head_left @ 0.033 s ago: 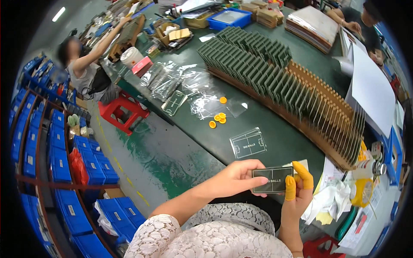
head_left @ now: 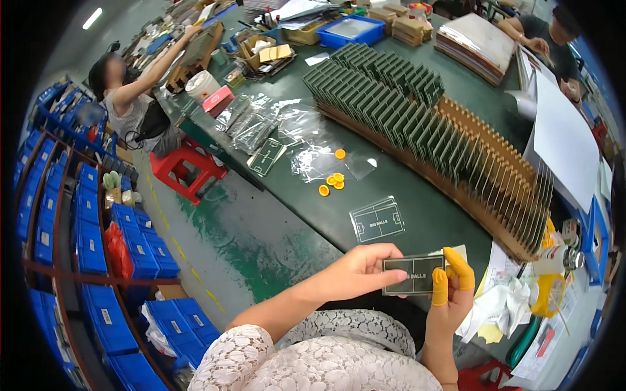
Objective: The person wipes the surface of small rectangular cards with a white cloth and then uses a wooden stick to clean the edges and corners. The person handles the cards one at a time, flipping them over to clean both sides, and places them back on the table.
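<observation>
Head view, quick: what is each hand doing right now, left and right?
Left hand: closed on the left end of the small dark green board.
Right hand: holding the same board's right end, fingers in yellow finger cots.

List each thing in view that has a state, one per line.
Dark card: held level between both hands, above the table edge.
Left hand: bare, pinching the card's left end.
Right hand: yellow finger cots on, gripping the card's right end.
Bagged card: lying flat on the table.
Yellow caps: loose on the table.
Wooden rack: partly filled with upright green boards.
</observation>
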The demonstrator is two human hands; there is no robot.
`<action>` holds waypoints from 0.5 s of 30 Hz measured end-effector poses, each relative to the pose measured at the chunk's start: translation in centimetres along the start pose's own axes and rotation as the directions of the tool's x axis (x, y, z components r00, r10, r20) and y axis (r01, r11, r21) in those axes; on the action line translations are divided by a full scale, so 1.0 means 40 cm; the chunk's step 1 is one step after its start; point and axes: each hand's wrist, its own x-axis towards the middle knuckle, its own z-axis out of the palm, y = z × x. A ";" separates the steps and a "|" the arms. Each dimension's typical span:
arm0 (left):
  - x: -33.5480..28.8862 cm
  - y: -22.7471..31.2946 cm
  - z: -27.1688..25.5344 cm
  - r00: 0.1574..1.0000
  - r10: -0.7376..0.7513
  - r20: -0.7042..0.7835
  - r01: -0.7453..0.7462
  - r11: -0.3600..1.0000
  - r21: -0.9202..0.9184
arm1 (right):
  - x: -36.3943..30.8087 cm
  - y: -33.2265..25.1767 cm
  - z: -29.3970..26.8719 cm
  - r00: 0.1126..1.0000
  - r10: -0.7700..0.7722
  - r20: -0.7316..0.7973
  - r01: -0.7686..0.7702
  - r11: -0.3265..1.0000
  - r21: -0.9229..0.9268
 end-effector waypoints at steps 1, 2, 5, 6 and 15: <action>-0.004 -0.018 0.003 0.999 0.035 -0.003 -0.035 0.999 0.011 | 0.002 -0.003 0.017 0.992 -0.110 -0.057 0.105 0.990 -0.092; -0.008 -0.026 0.003 0.998 0.067 -0.005 -0.067 0.997 0.023 | 0.014 -0.007 0.016 0.987 -0.159 0.036 0.163 0.976 -0.146; -0.017 0.018 0.022 0.994 -0.103 0.041 0.096 0.984 0.148 | 0.025 -0.031 -0.001 0.948 -0.198 0.250 0.261 0.933 -0.248; -0.017 0.020 0.026 0.989 -0.138 0.056 0.125 0.974 0.191 | 0.030 -0.016 -0.005 0.924 -0.200 0.327 0.265 0.949 -0.168; 0.002 0.020 0.033 0.897 0.126 -0.424 -0.215 0.962 -0.170 | 0.007 0.021 0.007 0.963 -0.080 0.257 0.067 0.996 0.057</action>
